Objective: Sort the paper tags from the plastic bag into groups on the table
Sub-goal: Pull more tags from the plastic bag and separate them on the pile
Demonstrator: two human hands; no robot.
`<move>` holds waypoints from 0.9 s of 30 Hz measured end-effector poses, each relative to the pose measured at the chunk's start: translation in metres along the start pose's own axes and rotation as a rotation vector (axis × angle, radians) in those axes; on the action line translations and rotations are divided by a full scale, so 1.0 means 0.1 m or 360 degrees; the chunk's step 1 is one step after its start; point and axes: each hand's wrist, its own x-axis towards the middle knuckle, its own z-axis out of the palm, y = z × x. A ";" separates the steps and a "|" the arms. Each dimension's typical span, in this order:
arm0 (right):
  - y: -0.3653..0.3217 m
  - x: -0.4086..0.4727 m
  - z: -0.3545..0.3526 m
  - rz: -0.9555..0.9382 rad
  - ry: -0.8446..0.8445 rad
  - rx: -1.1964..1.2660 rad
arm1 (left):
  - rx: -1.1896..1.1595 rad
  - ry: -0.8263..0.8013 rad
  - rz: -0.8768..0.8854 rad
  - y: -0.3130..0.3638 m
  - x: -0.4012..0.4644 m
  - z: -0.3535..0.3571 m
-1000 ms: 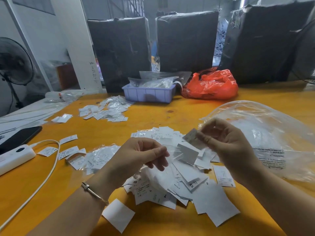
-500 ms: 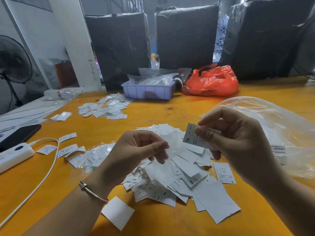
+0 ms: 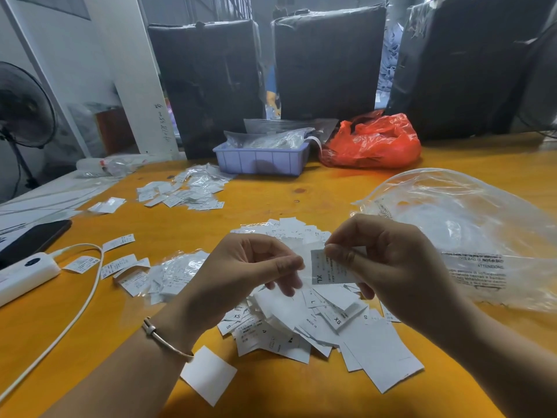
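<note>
Paper tags (image 3: 304, 324) are heaped in a big white pile in the middle of the yellow table (image 3: 301, 188). One tag marked XL (image 3: 327, 268) is held up just above the pile. It is pinched at its top edge by the thumb and first finger of the right hand (image 3: 388, 263). The left hand (image 3: 241, 273) is held close beside it, with its thumb and fingers curled around a thin clear wrapper (image 3: 297, 267). A bracelet (image 3: 164, 339) is worn on the left wrist. A big clear plastic bag (image 3: 470, 230) is lying to the right of the pile. Smaller groups of tags (image 3: 180, 191) are laid out farther back on the left, and a few more (image 3: 120, 263) are seen near a white cable (image 3: 87, 294). A purple tray (image 3: 262, 159) and a red bag (image 3: 373, 143) are set at the back of the table.
</note>
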 end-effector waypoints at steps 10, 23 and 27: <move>0.10 -0.02 0.14 0.0119 0.0033 -0.0363 | 0.0001 -0.0119 -0.0120 0.02 0.02 0.12; 0.10 -0.02 0.18 0.0278 0.0156 0.0058 | -0.0161 0.0027 -0.0183 0.00 0.03 0.14; 0.11 0.05 -0.02 0.0045 0.0356 -0.0349 | -0.0273 0.0353 -0.0118 -0.02 0.04 0.08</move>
